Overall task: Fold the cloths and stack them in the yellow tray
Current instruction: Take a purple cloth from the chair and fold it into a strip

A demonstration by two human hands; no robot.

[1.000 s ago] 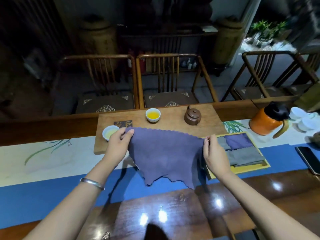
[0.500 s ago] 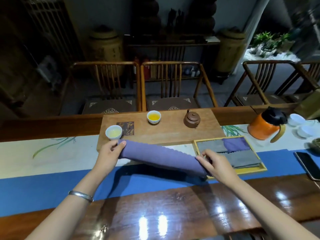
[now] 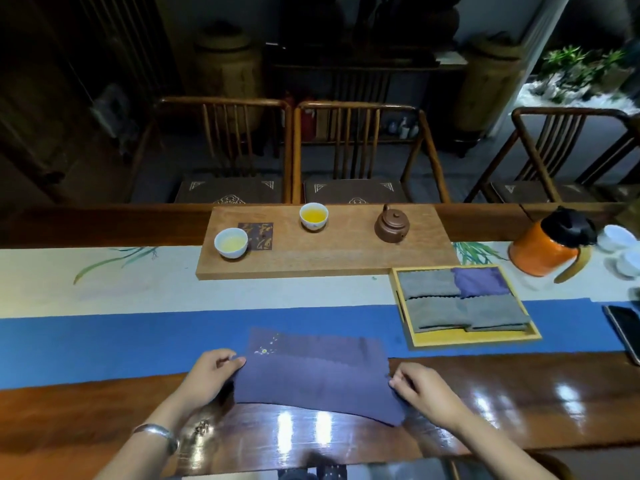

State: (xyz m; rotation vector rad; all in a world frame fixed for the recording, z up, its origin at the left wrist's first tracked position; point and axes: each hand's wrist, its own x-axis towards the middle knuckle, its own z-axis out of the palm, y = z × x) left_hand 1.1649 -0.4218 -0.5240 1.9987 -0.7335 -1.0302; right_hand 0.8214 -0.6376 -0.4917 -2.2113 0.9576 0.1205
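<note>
Both hands, left [image 3: 212, 370] and right [image 3: 424, 389], pinch the flat purple cloth's [image 3: 317, 370] side edges.

A wooden board [image 3: 332, 258] lies on the far half of a long table [image 3: 485, 410], over a cream and blue runner [image 3: 104, 327]. On the board stand two white cups of yellow tea, one at its left end [image 3: 231, 242] beside a dark coaster [image 3: 255, 236] and one further back near the middle [image 3: 313, 216], and a small brown teapot [image 3: 391, 226] to the right. An orange jug [image 3: 547, 247] with a black lid stands right of the board, with white cups [image 3: 620, 247] just past it. A phone [image 3: 625, 327] lies at the right edge. Behind the table stand three wooden chairs [image 3: 356, 157] with dark cushions, two large jars [image 3: 228, 67] and green plants [image 3: 581, 67].
</note>
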